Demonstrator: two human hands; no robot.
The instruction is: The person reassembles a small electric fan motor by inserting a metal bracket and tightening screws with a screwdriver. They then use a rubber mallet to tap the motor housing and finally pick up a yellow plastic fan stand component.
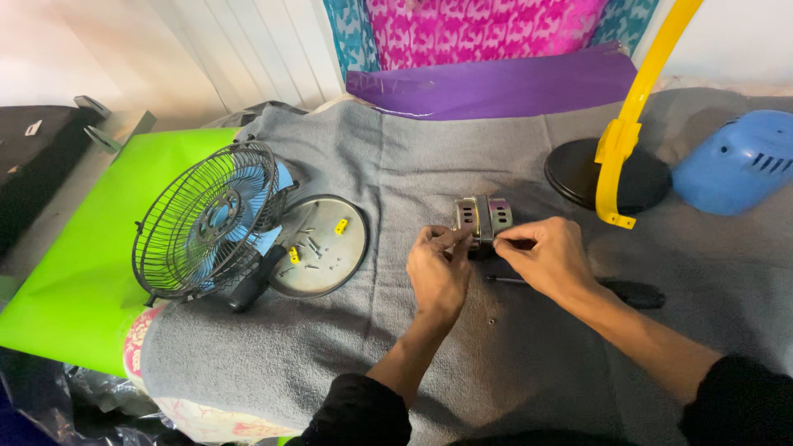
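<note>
**Two hands on a small metal motor block**

Two hands meet at the middle of the grey cloth. The left hand pinches the near left corner of the metal motor block with thumb and forefinger; the right hand is closed in a pinch at its right edge, though what the fingertips grip there is hidden. The block rests on the cloth, just beyond both hands. It looks stiff, dense and heavy for its size, with bare plated faces that may slip, so the slotted side plates seem the surest hold. A screwdriver lies just under the right wrist. Farther left, a round metal plate holds loose screws beside a caged blue fan; a yellow curved bracket and blue housing sit to the right.
</note>
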